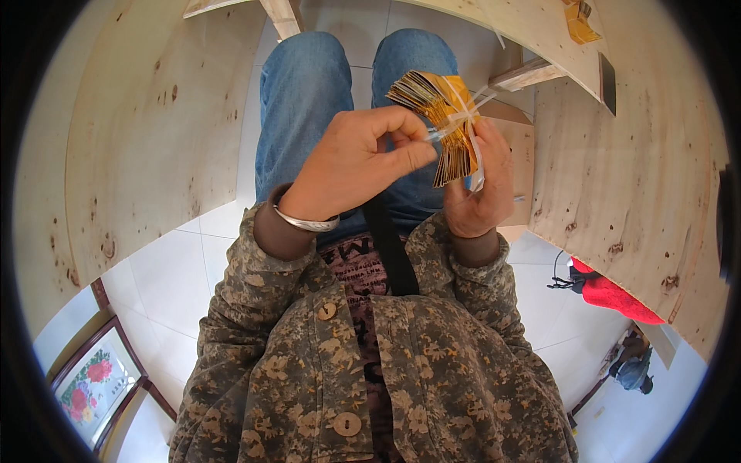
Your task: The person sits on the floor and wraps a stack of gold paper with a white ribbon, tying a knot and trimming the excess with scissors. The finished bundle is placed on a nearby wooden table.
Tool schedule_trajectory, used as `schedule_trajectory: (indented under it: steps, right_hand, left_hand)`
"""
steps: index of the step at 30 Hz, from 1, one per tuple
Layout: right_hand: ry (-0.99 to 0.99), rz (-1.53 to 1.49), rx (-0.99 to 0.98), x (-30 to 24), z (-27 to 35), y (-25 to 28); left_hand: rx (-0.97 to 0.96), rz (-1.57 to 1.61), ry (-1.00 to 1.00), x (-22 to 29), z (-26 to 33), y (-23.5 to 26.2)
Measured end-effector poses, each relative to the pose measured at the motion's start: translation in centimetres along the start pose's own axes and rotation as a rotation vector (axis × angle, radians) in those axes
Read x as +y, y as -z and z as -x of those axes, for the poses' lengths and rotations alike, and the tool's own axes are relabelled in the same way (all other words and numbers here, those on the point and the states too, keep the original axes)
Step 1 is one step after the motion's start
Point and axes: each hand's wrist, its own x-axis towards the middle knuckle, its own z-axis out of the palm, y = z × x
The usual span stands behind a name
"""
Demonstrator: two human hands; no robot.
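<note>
A bundle of flat gold packets [454, 92] is held above my knees, its edges fanned out in a thick stack. A whitish translucent strap [465, 116] runs around the bundle and crosses itself on the near face. My right hand [486, 181] grips the bundle from its right side, fingers partly behind it. My left hand [363, 158] is closed in a pinch at the bundle's left edge, drawing out an end of the strap between thumb and forefinger. A silver bangle [309, 224] circles my left wrist.
Pale wooden boards [139, 131] rise on the left, and a wooden panel [625, 185] on the right. At upper right another gold packet [580, 23] lies on wood. A cardboard box [519, 150] stands behind my right hand. Red cloth [614, 297] shows at lower right.
</note>
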Motion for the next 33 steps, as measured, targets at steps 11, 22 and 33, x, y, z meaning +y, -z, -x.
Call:
schedule_trajectory:
  steps: [11,22,33]
  right_hand:
    - [-0.469,-0.148,0.052,0.1,1.1,-0.2]
    - [-0.953,-0.629,0.224,-0.1,0.4,0.1]
    - [-1.318,-1.254,0.291,1.0,0.4,1.0]
  left_hand:
    - [-0.245,0.152,-0.29,-1.3,0.0,1.6]
    - [-0.242,0.1,-0.401,-1.4,-0.2,-0.1]
    - [-0.004,-0.022,-0.427,0.1,0.4,-1.5]
